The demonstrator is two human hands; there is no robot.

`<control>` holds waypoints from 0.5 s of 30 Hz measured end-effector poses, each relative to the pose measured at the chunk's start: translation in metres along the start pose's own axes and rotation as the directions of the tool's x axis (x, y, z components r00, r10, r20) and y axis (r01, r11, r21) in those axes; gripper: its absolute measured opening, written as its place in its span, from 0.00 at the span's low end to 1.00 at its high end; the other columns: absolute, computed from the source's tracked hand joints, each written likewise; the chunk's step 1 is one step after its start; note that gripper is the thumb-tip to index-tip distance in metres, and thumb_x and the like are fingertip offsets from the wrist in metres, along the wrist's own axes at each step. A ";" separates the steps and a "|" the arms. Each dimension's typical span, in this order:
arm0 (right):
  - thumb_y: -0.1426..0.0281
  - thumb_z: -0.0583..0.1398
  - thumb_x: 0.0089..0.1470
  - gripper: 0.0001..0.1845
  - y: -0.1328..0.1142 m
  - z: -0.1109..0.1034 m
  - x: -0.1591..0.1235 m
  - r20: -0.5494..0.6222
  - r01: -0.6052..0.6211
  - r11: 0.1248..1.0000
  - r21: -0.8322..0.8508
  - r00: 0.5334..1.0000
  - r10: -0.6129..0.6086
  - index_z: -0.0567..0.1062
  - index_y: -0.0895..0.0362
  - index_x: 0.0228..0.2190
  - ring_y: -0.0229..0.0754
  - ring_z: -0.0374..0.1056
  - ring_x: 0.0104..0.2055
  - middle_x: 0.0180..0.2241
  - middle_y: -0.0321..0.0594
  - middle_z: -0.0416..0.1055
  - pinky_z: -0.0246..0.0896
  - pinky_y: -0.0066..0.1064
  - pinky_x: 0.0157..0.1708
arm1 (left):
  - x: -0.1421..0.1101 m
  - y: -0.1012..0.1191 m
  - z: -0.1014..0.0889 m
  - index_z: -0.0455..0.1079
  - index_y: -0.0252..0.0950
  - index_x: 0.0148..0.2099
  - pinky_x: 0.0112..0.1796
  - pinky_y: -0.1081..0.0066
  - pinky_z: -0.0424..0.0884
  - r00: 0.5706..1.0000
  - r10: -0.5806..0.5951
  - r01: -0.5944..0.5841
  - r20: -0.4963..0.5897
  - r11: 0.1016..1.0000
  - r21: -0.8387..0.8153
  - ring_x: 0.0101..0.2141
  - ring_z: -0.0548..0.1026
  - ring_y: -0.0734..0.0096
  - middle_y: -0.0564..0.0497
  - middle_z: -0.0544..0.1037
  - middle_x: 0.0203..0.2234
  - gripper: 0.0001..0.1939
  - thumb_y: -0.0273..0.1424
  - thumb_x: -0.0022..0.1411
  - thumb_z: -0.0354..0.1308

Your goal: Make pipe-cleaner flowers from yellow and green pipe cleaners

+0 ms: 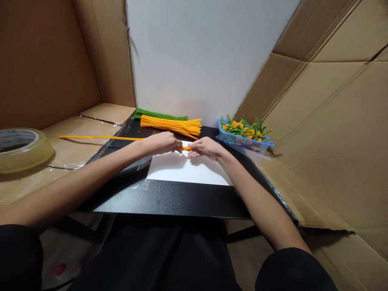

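A person's left hand (pixel 164 142) and right hand (pixel 208 148) pinch an orange coil (pixel 186 148) over white paper (pixel 188 170), blue basket (pixel 235 139) far right.

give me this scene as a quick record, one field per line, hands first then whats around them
left hand: the left hand pinches the left end of an orange coil
right hand: the right hand holds the coil's right end
under hands: white sheet on a black table
beyond hands: orange stem bundle, with a green stem bundle behind it
right side: blue basket of green stems with orange pieces
left side: tape roll on cardboard; long orange strand reaching over it
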State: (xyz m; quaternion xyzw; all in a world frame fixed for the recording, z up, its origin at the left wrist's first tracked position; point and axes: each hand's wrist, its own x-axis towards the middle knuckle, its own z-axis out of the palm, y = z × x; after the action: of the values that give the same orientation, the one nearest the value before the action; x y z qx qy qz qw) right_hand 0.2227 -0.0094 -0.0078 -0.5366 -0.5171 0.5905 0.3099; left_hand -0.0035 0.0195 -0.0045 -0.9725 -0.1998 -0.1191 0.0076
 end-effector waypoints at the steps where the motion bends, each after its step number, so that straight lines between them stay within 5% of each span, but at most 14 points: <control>1: 0.72 0.71 0.53 0.10 -0.001 -0.001 -0.001 0.003 0.011 1.000 -0.013 1.000 -0.011 0.81 0.65 0.24 0.36 0.77 0.23 0.23 0.48 0.80 0.76 0.20 0.25 | 0.000 -0.002 0.001 0.80 0.33 0.44 0.27 0.75 0.61 1.000 0.010 -0.012 -0.024 0.998 -0.069 0.25 0.77 0.74 0.49 0.82 0.26 0.11 0.22 0.66 0.57; 6: 0.72 0.71 0.53 0.11 -0.005 0.000 -0.006 0.007 0.087 0.995 -0.052 0.996 -0.087 0.81 0.65 0.23 0.36 0.77 0.24 0.23 0.47 0.80 0.76 0.19 0.26 | 0.002 -0.005 0.005 0.81 0.34 0.42 0.25 0.78 0.62 0.993 -0.004 -0.026 -0.119 0.967 -0.252 0.21 0.75 0.78 0.53 0.79 0.20 0.10 0.25 0.67 0.57; 15: 0.80 0.69 0.52 0.05 -0.005 0.008 -0.005 -0.098 0.117 0.993 0.021 0.989 -0.114 0.81 0.64 0.25 0.38 0.78 0.26 0.24 0.47 0.80 0.79 0.25 0.33 | 0.001 -0.006 0.013 0.80 0.33 0.42 0.26 0.77 0.63 0.974 -0.080 0.020 -0.211 0.962 -0.271 0.21 0.75 0.76 0.52 0.79 0.20 0.10 0.26 0.67 0.56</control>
State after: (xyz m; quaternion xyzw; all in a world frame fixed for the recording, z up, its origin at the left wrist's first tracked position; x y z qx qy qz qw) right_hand 0.2152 -0.0152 -0.0025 -0.5295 -0.5238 0.5518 0.3752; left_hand -0.0019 0.0260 -0.0168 -0.9400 -0.2043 -0.2522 -0.1047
